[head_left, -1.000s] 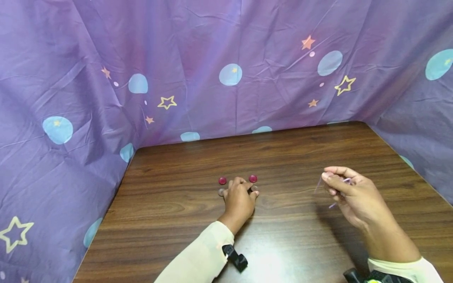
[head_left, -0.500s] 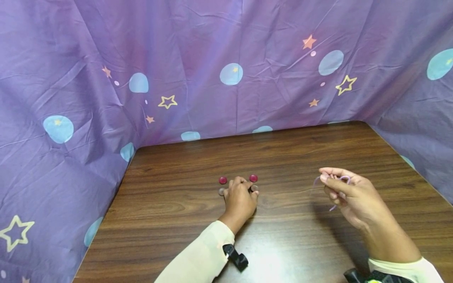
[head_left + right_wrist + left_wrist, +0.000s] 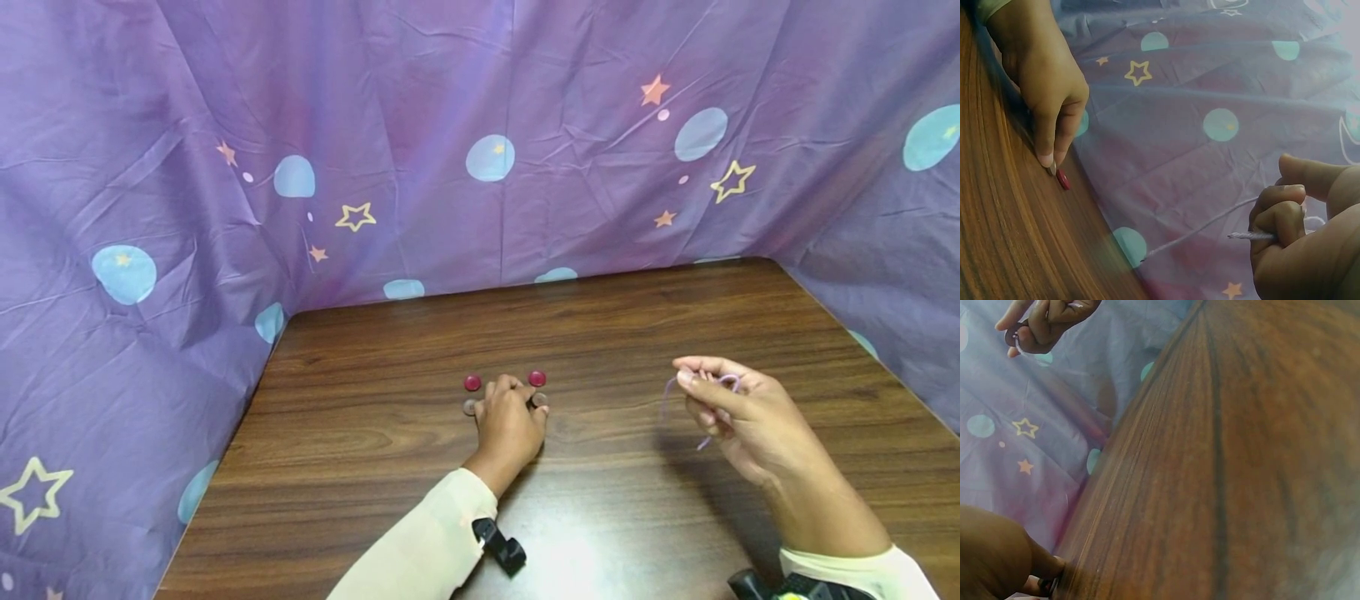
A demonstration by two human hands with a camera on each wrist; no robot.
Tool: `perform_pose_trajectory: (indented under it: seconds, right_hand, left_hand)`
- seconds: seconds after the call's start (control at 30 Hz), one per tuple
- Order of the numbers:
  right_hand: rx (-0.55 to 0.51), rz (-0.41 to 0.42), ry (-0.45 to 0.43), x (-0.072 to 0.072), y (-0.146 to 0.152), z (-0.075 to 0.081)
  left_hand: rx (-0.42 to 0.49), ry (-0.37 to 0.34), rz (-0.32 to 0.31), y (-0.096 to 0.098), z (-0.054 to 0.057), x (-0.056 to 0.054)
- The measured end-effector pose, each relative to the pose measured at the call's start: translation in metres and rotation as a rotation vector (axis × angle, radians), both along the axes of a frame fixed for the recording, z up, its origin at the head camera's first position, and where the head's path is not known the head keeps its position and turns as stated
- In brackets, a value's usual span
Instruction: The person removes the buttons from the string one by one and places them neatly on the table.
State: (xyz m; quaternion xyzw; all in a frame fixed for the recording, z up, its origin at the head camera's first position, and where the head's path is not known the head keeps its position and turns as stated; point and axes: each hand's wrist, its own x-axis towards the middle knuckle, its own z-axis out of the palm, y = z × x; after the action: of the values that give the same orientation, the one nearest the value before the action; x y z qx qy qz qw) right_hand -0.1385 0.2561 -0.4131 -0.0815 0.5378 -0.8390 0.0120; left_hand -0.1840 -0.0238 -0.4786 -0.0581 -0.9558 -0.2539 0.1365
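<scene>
Two red buttons [image 3: 472, 382] lie on the desk [image 3: 360, 492], one on either side of the left hand [image 3: 505, 427]; a grey button [image 3: 469, 407] sits just beside its knuckles. The left hand's fingers pinch a brownish button [image 3: 540, 399] down at the desk, near a red one. Raised above the desk, the right hand [image 3: 757, 417] holds a purple string [image 3: 703, 442] and a dark button [image 3: 1010, 333] between its fingers, both string ends sticking out free

On table [image 3: 300, 467], left hand [image 3: 507, 425] between near-left button [image 3: 470, 407] and near-right button [image 3: 541, 400]. Far-left button [image 3: 472, 382] and far-right button [image 3: 537, 378] just behind those. Right hand [image 3: 757, 425] well right, string [image 3: 1250, 235] in it. Curtain [image 3: 420, 100] behind.
</scene>
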Motion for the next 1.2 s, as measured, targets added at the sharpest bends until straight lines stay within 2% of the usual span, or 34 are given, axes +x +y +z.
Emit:
perform_pose_trajectory:
  seconds: [0.57, 0.9, 1.2]
  right_hand:
    - [-0.008, 0.006, -0.013, 0.0014, -0.0005, 0.0023]
    - [0.078, 0.003, -0.022, 0.0032, -0.0001, 0.0022]
    - [0.090, -0.020, -0.024, 0.0040, 0.0004, 0.0026]
  left_hand:
    - [0.024, -0.014, -0.023, -0.0007, 0.0001, 0.0000]
    - [0.011, -0.019, -0.020, 0.0000, -0.0004, 0.0005]
    - [-0.012, -0.024, -0.017, 0.0003, -0.0010, 0.0001]
